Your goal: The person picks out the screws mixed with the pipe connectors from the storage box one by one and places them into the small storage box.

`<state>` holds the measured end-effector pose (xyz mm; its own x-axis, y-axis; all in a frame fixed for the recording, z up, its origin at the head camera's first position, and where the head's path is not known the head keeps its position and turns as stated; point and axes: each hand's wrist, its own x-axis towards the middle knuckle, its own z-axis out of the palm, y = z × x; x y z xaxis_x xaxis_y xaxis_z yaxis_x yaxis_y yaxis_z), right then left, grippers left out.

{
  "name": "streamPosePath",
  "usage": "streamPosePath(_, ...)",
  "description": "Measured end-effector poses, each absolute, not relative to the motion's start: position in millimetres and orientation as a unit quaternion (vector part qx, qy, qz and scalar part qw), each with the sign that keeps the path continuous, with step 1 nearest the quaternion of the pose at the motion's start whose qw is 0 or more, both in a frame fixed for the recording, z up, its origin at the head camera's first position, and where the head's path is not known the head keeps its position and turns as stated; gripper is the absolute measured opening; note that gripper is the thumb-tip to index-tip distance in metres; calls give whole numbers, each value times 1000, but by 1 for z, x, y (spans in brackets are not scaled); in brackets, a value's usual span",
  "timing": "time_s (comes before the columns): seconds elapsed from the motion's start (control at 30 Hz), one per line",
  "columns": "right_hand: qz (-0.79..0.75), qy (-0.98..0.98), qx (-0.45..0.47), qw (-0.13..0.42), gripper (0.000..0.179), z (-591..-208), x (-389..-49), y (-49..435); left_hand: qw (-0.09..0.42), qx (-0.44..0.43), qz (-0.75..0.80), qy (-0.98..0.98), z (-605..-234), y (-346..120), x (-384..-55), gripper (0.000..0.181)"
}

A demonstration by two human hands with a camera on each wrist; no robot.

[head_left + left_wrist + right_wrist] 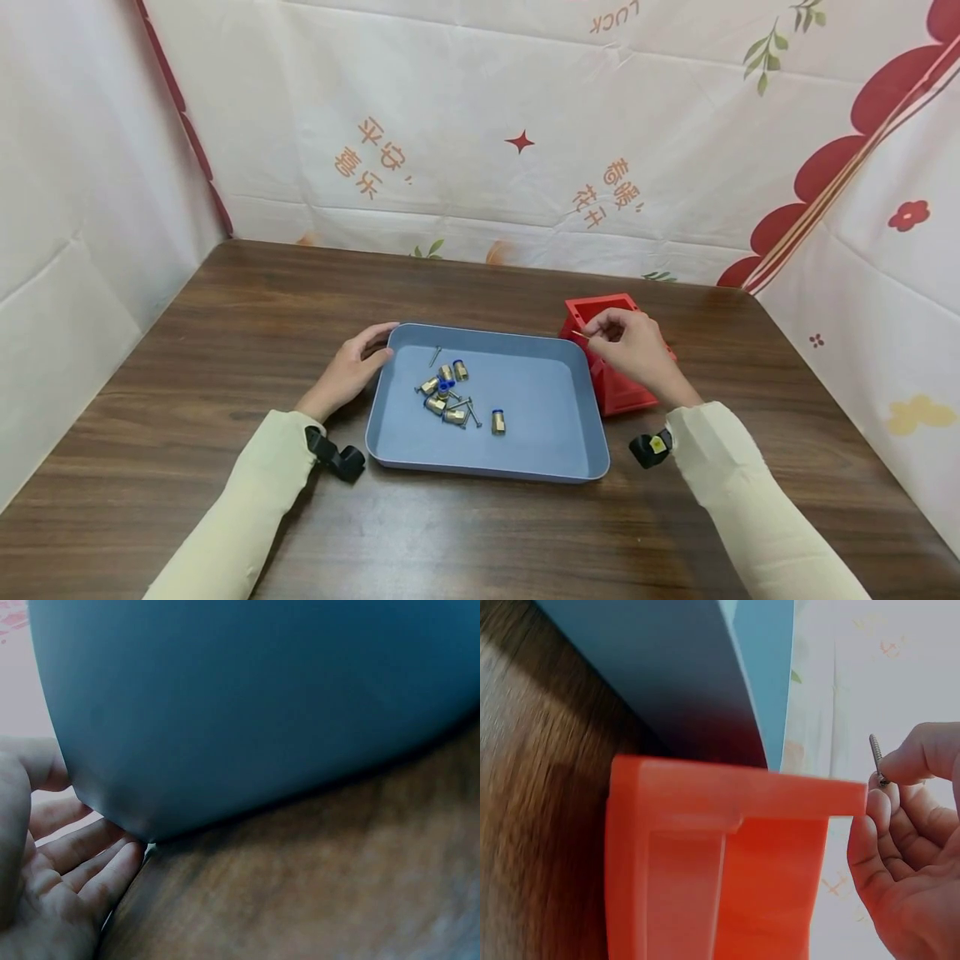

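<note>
The right hand (636,346) pinched a screw (877,756) between thumb and fingertips, by the rim of a red bin (621,395) just right of the blue tray (525,379). The left hand (351,367), fingers loosely extended, touched the tray's far left corner. Inside the tray, mostly left of its middle, brass fittings (434,406) with blue collars lay jumbled with loose screws (435,357); a lone fitting (498,423) sat near its centre. On the white cloth (465,108) behind the tray I could read 平安喜乐 and, higher up, LUCK.
</note>
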<state>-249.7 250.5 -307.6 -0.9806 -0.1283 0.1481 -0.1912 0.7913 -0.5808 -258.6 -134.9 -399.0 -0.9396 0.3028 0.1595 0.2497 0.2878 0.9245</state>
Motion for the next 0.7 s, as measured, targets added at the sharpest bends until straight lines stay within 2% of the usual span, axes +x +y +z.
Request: streamPosePath(0.7, 298, -951, 59, 58, 19, -307, -242, 281, 22, 175, 575, 799, -402, -135, -260, 44)
